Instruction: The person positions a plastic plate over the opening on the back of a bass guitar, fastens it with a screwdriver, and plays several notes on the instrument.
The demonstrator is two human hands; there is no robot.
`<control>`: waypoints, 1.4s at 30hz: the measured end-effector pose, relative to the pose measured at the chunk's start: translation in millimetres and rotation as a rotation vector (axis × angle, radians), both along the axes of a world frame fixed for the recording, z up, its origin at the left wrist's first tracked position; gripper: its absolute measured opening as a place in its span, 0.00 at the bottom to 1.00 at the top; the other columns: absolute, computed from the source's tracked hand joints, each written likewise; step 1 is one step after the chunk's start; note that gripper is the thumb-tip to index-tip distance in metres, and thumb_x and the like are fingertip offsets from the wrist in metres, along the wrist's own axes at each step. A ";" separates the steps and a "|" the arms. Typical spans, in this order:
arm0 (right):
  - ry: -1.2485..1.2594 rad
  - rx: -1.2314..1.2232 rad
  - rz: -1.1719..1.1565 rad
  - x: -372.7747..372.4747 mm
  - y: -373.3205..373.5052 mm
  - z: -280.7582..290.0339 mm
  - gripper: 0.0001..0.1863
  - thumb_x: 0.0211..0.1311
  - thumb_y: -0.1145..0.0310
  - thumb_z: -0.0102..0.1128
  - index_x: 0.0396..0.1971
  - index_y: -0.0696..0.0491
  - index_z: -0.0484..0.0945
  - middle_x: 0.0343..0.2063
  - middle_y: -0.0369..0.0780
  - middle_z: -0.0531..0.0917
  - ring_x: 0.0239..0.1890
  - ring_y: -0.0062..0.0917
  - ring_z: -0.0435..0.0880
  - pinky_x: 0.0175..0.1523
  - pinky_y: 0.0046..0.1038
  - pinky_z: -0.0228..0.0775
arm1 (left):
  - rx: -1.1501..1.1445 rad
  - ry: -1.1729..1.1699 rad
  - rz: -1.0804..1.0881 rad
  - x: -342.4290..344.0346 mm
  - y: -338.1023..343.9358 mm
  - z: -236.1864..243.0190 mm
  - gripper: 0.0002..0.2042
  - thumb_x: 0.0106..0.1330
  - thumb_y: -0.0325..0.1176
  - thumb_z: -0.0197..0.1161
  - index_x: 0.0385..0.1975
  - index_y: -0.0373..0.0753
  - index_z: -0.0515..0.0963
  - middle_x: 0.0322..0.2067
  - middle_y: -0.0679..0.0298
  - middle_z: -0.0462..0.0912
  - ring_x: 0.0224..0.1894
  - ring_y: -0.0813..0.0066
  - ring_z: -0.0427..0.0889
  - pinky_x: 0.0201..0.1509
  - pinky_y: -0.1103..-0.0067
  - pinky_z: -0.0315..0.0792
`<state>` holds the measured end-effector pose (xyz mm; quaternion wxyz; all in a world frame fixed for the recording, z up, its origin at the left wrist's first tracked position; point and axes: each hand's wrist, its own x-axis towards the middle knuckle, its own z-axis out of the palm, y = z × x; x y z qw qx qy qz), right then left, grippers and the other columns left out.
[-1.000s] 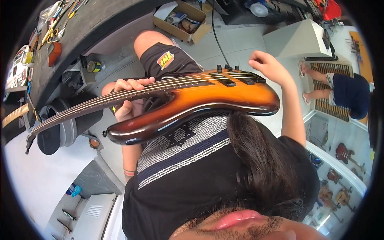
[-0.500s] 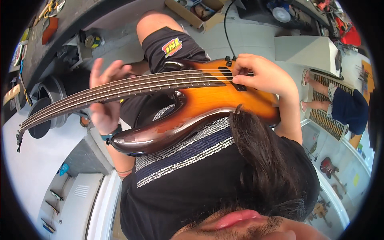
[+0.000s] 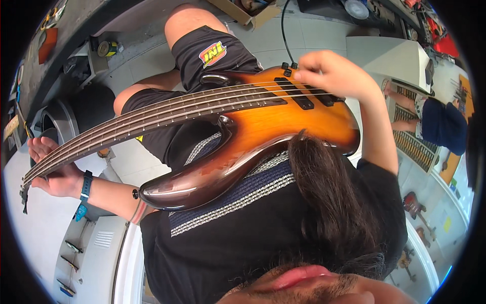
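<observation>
A sunburst bass guitar (image 3: 253,131) with a dark neck lies across my lap, its neck reaching to the far left. Near the neck's far end, my left hand (image 3: 58,175) is behind it, palm up. Its fingers stretch out past the neck's far edge and do not press the strings. My right hand (image 3: 336,76) is over the body at the right, beside the black knobs (image 3: 287,71) and the strings. Its fingers are curled in with nothing visible in them, slightly blurred. Two black pickups (image 3: 302,100) show below it.
A black cable (image 3: 285,35) runs up from near the knobs. An open cardboard box (image 3: 253,17) sits on the floor ahead. A dark bench edge (image 3: 86,33) crosses the upper left, above a black bin (image 3: 63,114). At the right, another person (image 3: 440,124) is beside a slatted rack (image 3: 417,149).
My left hand has moved left along the neck to its far end. My right hand has lifted slightly up from the strings. The neck's end has dipped a little.
</observation>
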<state>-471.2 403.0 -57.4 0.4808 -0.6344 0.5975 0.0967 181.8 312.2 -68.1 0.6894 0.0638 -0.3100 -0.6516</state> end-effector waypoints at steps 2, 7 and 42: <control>-0.281 -0.150 -0.079 -10.6 -4.2 -49.5 0.12 0.76 0.63 0.69 0.42 0.58 0.83 0.34 0.40 0.89 0.40 0.26 0.88 0.44 0.36 0.80 | -0.004 0.007 -0.020 -2.9 -2.3 1.1 0.48 0.84 0.67 0.43 0.75 0.15 0.56 0.75 0.27 0.66 0.76 0.30 0.71 0.84 0.41 0.64; -0.193 0.000 0.053 -11.8 -20.3 -84.5 0.10 0.74 0.67 0.71 0.47 0.57 0.85 0.37 0.37 0.87 0.37 0.23 0.85 0.42 0.28 0.81 | 0.038 -0.029 0.000 14.8 -7.6 -3.0 0.47 0.85 0.64 0.46 0.75 0.14 0.56 0.75 0.26 0.66 0.75 0.30 0.72 0.84 0.40 0.65; 0.132 -0.060 0.010 -32.4 -34.3 -139.2 0.18 0.81 0.54 0.65 0.44 0.56 0.88 0.41 0.44 0.93 0.45 0.38 0.91 0.54 0.41 0.82 | 0.151 -0.224 0.237 58.1 -11.9 -11.5 0.41 0.82 0.54 0.58 0.69 0.11 0.66 0.75 0.29 0.67 0.68 0.33 0.76 0.79 0.46 0.71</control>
